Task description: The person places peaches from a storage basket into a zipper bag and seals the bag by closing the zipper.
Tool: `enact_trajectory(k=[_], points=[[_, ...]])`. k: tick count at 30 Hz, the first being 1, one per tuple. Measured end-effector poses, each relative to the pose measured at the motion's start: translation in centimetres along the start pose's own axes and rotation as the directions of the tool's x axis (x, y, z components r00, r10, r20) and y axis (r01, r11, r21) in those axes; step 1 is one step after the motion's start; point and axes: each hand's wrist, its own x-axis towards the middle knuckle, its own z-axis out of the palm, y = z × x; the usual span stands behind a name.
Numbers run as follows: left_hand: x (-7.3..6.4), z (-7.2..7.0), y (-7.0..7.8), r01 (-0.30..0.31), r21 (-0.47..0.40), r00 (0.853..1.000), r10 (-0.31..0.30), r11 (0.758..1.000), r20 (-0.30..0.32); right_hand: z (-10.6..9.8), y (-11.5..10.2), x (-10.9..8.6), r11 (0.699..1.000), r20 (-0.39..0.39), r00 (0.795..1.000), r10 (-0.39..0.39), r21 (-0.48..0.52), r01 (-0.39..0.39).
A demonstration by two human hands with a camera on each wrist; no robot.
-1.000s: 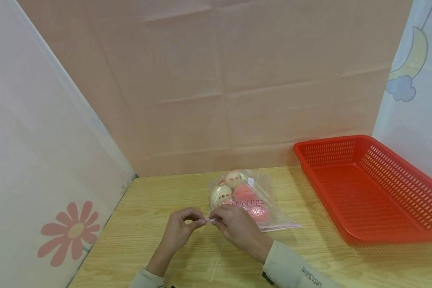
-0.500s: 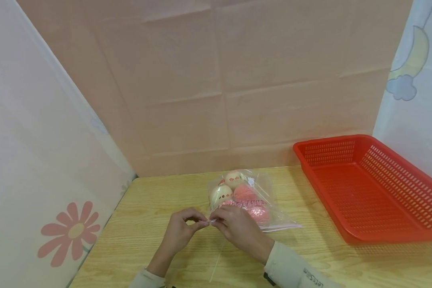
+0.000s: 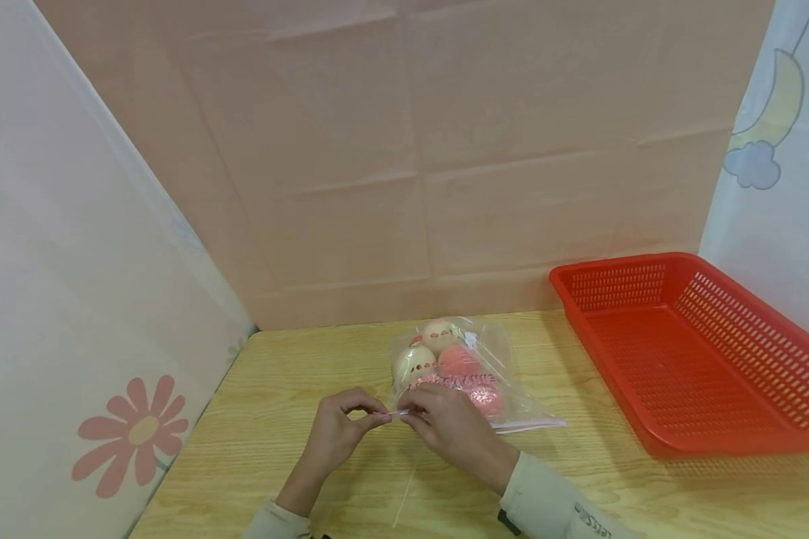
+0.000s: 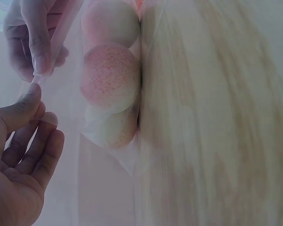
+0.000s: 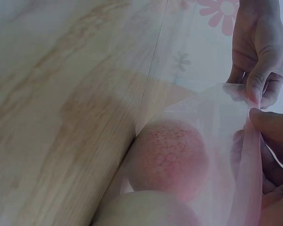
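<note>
A clear zip bag (image 3: 502, 359) with a pink closure strip and red print lies on the table. Several round, peach-like fruits, pink and cream, show through its film; one pink fruit (image 4: 111, 75) sits mid-row in the left wrist view. My left hand (image 3: 337, 432) pinches the left end of the strip between thumb and fingers. Just right of it, my right hand (image 3: 448, 430) pinches the same strip, thumb against fingertips. In the right wrist view the bag's mouth edge (image 5: 250, 155) stands raised between both hands. The right hand hides part of the bag in the head view.
A red plastic basket (image 3: 596, 364) with perforated sides stands on the right of the wooden table (image 3: 276, 374). A plain cloth (image 3: 323, 165) hangs behind the table, and printed cloths with a flower (image 3: 141, 430) and a moon (image 3: 778, 97) flank it.
My right hand has slid slightly to the right along the strip, so a little more of it shows between the hands. The left hand stays almost still, and the basket has not moved.
</note>
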Motion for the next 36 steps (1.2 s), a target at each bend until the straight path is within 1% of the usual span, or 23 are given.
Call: enact_trajectory(k=[3,7,12,21,23,27,30,35,36], points=[[0.0,0.0,0.0,-0.006,0.008,1.000,0.006,1.000,0.001,0.0,0.2,-0.1,0.998,0.014,0.999,0.035,0.053,-0.036],[0.0,0.0,0.0,0.000,0.014,1.000,0.000,1.000,0.001,-0.1,0.3,-0.1,0.988,0.028,0.997,0.076,0.132,-0.079],[0.0,0.1,0.1,0.011,0.012,1.000,-0.011,1.000,-0.005,-0.3,0.4,0.0,0.980,0.037,0.995,0.093,0.173,-0.098],[0.0,0.1,0.0,0.021,0.017,1.000,-0.020,1.000,-0.013,-0.5,0.7,-0.2,0.984,0.032,0.996,0.081,0.157,-0.085],[0.0,0.1,-0.1,0.014,0.021,1.000,-0.014,1.000,-0.015,-0.5,0.8,-0.2,0.987,0.031,0.997,0.075,0.142,-0.079],[-0.1,0.2,-0.4,-0.007,0.023,1.000,0.007,1.000,-0.017,-0.5,0.9,-0.3,0.993,0.014,0.999,0.042,0.105,-0.043],[0.0,0.2,-0.4,-0.008,0.021,1.000,0.009,1.000,-0.019,-0.5,1.0,-0.5,0.997,-0.004,1.000,0.022,0.080,-0.022],[-0.1,0.2,-0.3,-0.046,0.026,0.999,0.047,0.999,-0.028,-0.7,1.1,-0.8,0.998,-0.029,1.000,0.001,0.059,0.001],[-0.1,0.2,-0.3,-0.065,0.028,0.997,0.066,0.998,-0.033,-0.8,1.2,-0.9,0.998,-0.033,0.999,-0.003,0.059,0.005]])
